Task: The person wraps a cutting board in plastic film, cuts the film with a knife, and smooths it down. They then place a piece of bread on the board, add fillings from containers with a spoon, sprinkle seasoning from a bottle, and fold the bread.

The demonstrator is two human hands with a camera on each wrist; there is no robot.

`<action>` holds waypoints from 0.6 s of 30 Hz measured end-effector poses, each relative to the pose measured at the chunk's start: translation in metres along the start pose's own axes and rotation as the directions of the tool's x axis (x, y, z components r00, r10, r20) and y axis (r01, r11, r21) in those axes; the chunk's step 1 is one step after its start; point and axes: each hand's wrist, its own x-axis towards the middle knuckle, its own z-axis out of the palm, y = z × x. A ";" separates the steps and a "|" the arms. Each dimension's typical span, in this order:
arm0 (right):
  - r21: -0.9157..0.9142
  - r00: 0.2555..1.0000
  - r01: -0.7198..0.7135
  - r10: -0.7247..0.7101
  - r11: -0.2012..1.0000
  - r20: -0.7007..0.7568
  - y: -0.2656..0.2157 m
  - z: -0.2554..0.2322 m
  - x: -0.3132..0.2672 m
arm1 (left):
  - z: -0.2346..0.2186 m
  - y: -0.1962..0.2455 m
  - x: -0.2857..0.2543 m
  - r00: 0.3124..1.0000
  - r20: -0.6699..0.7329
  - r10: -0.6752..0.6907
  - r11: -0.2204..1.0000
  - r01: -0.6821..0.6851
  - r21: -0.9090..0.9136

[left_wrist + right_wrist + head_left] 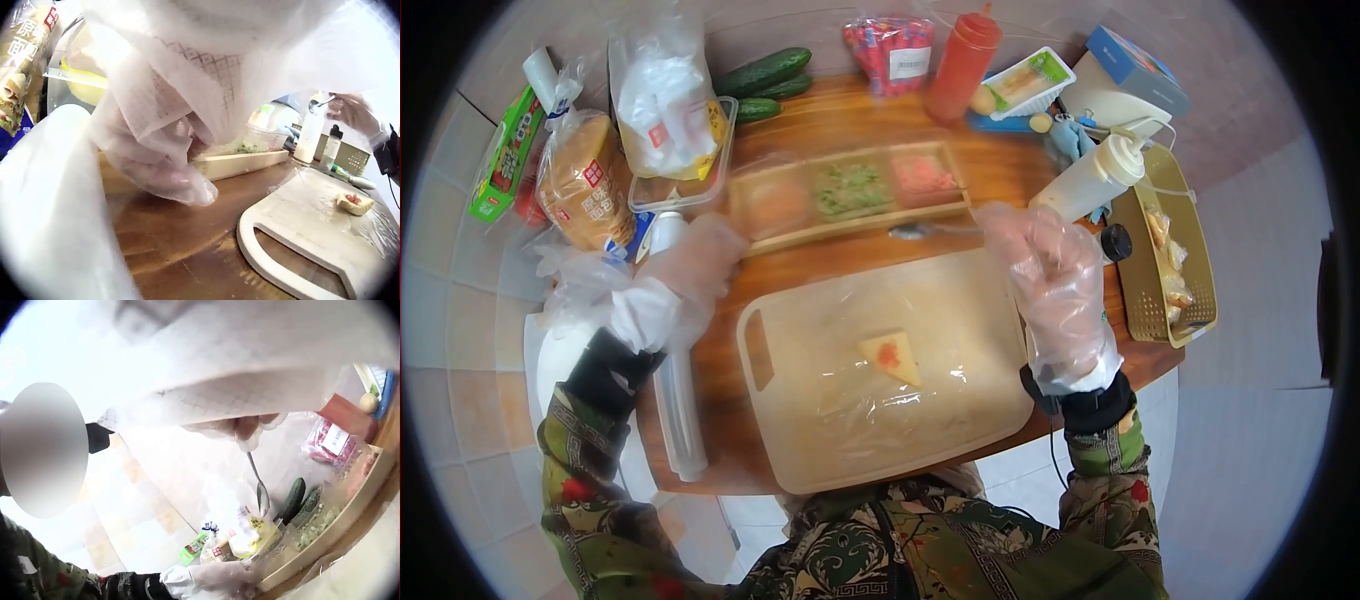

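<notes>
My right hand (1052, 290), in a clear plastic glove, pinches a metal spoon (908, 231) by its handle. Its bowl points left over the near edge of a three-compartment wooden tray (855, 232). Left to right, the tray holds an orange-pink filling, chopped greens (850, 192) and pink bits (925, 173). My gloved left hand (690, 268) is blurred at the tray's left end. In the left wrist view its thumb lies low at the tray's near corner, the other fingers above. A triangular bread piece (903, 372) topped with red filling lies on the cutting board (800, 440).
Bagged bread (585, 185), a plastic tub (712, 182) and cucumbers (765, 75) stand at the back left. A red squeeze bottle (963, 65) is at the back, a white one (1095, 175) at the right beside a perforated basket (1145, 260). A long clear box (680, 420) lies left of the board.
</notes>
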 end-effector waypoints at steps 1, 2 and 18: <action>0.013 1.000 -0.023 0.024 1.000 -0.012 -0.001 0.003 0.007 | -0.002 -0.006 0.001 1.000 -0.002 0.000 1.000 0.000 -0.002; 0.028 0.999 -0.046 0.047 0.999 -0.025 -0.001 0.007 0.015 | -0.004 -0.014 0.003 0.993 0.029 0.113 0.987 -0.116 0.115; -0.312 0.819 0.565 -0.564 0.764 0.103 0.067 0.104 0.101 | 0.008 0.030 -0.018 0.959 0.060 -0.278 0.881 0.229 0.415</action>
